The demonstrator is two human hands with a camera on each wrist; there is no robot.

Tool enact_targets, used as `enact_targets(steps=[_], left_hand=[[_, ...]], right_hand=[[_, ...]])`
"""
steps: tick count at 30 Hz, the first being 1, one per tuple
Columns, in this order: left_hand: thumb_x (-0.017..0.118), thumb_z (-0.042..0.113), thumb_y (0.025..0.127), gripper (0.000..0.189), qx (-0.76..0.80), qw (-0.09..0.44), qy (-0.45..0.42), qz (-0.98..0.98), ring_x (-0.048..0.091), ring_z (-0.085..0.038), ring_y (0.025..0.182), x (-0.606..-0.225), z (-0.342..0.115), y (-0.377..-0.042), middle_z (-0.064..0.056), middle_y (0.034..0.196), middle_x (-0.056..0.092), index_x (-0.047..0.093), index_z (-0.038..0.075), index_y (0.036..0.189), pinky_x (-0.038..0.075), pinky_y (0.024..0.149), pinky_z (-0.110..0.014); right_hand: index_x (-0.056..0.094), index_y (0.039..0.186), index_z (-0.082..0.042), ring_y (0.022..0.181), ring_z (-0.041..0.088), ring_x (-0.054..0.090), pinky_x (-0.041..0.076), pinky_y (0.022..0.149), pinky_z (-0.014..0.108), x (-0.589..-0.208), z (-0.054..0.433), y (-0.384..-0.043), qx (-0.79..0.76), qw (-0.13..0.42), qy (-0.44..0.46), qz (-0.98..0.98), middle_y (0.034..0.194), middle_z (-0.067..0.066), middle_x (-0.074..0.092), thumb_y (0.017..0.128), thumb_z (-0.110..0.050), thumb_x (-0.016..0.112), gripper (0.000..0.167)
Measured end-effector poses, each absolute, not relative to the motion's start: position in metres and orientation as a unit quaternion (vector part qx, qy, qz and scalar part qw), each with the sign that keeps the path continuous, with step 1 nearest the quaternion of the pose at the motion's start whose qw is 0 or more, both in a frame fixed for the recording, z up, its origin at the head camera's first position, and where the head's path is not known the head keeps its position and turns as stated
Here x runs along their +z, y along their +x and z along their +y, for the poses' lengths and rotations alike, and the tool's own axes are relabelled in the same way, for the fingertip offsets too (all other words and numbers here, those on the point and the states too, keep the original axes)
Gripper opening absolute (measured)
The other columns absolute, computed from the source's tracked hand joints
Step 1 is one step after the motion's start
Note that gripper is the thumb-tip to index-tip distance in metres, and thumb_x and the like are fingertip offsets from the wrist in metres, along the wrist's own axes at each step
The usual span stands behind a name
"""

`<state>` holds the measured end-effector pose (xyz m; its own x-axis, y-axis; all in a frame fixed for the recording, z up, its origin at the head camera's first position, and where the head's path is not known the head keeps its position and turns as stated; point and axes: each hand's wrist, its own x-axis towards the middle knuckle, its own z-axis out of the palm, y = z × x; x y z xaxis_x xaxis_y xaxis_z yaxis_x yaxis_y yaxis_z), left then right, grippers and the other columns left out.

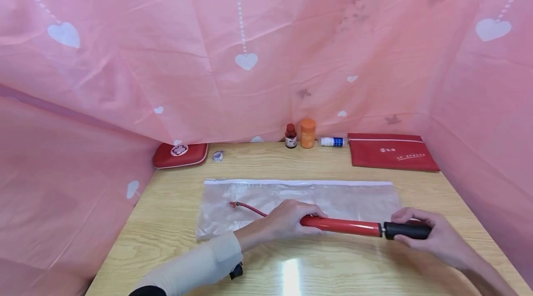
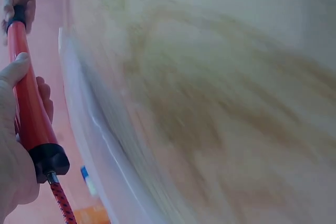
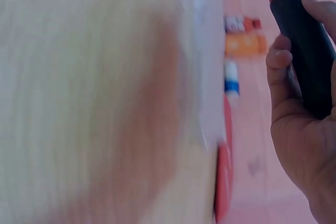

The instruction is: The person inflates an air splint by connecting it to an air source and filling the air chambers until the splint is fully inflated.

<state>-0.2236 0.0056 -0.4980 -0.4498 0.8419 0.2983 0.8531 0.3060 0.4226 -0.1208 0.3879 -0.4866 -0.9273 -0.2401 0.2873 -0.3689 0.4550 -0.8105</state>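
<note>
A red hand pump (image 1: 350, 226) lies almost level across the front of the table, held a little above it. My left hand (image 1: 285, 222) grips the red barrel near its hose end, thumb along one side in the left wrist view. My right hand (image 1: 441, 238) holds the black handle (image 3: 302, 45), fingers and thumb around it. The handle sits close against the barrel, with a small gap of metal rod. From the pump's black end cap (image 2: 48, 160) runs a braided red hose (image 1: 253, 210), its tip over a clear zip bag (image 1: 358, 199) that lies flat behind the hands.
Along the back stand a small brown bottle with a red cap (image 1: 290, 137) and an orange jar (image 1: 307, 134). A blue-and-white tube (image 1: 332, 142) and a red zip pouch (image 1: 391, 153) are to their right. A red case (image 1: 180, 156) and a tape roll (image 1: 218, 156) lie back left.
</note>
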Motion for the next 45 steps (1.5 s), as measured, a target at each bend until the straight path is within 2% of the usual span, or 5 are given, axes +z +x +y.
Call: enact_targets(steps=[7, 13, 28, 37, 45], left_hand=[[0.086, 0.036, 0.092, 0.035, -0.285, 0.046, -0.513, -0.808, 0.058, 0.012, 0.096, -0.49, -0.014, -0.23, 0.017, 0.115, 0.074, 0.076, 0.027, 0.124, 0.045, 0.084, -0.011], [0.084, 0.037, 0.094, 0.034, -0.273, 0.06, -0.525, -0.804, 0.063, 0.009, 0.103, -0.485, 0.004, -0.222, 0.012, 0.118, 0.076, 0.077, 0.021, 0.123, 0.045, 0.085, -0.009], [0.085, 0.046, 0.09, 0.035, -0.298, 0.006, -0.477, -0.827, 0.055, 0.012, 0.084, -0.484, -0.018, -0.22, 0.027, 0.103, 0.069, 0.074, 0.033, 0.121, 0.045, 0.075, -0.012], [0.074, 0.045, 0.1, 0.032, -0.237, 0.049, -0.536, -0.809, 0.056, 0.007, 0.09, -0.489, 0.003, -0.208, 0.013, 0.114, 0.072, 0.071, 0.021, 0.12, 0.042, 0.078, -0.01], [0.073, 0.048, 0.1, 0.029, -0.239, 0.027, -0.528, -0.815, 0.051, 0.009, 0.085, -0.488, -0.008, -0.206, 0.02, 0.11, 0.068, 0.069, 0.027, 0.121, 0.04, 0.073, -0.01]], right_hand=[[0.074, 0.107, -0.002, 0.1, 0.007, 0.069, 0.057, 0.078, 0.021, -0.474, 0.413, -0.124, 0.507, 0.057, 0.174, -0.842, 0.113, -0.004, 0.073, 0.083, 0.019, 0.079, 0.033], [0.07, 0.099, -0.006, 0.098, 0.013, 0.069, 0.056, 0.082, 0.022, -0.477, 0.376, -0.136, 0.527, 0.051, 0.204, -0.823, 0.11, 0.008, 0.072, 0.081, 0.017, 0.082, 0.031], [0.073, 0.101, -0.009, 0.083, 0.016, 0.067, 0.054, 0.071, 0.026, -0.469, 0.392, -0.115, 0.508, 0.073, 0.185, -0.838, 0.097, 0.004, 0.074, 0.079, 0.018, 0.083, 0.036], [0.069, 0.099, -0.01, 0.079, 0.02, 0.063, 0.05, 0.067, 0.031, -0.475, 0.356, -0.123, 0.532, 0.041, 0.196, -0.823, 0.089, 0.004, 0.07, 0.081, 0.011, 0.085, 0.032], [0.07, 0.101, -0.013, 0.08, 0.018, 0.063, 0.05, 0.067, 0.029, -0.477, 0.355, -0.113, 0.504, 0.058, 0.193, -0.84, 0.091, 0.001, 0.07, 0.08, 0.01, 0.086, 0.035]])
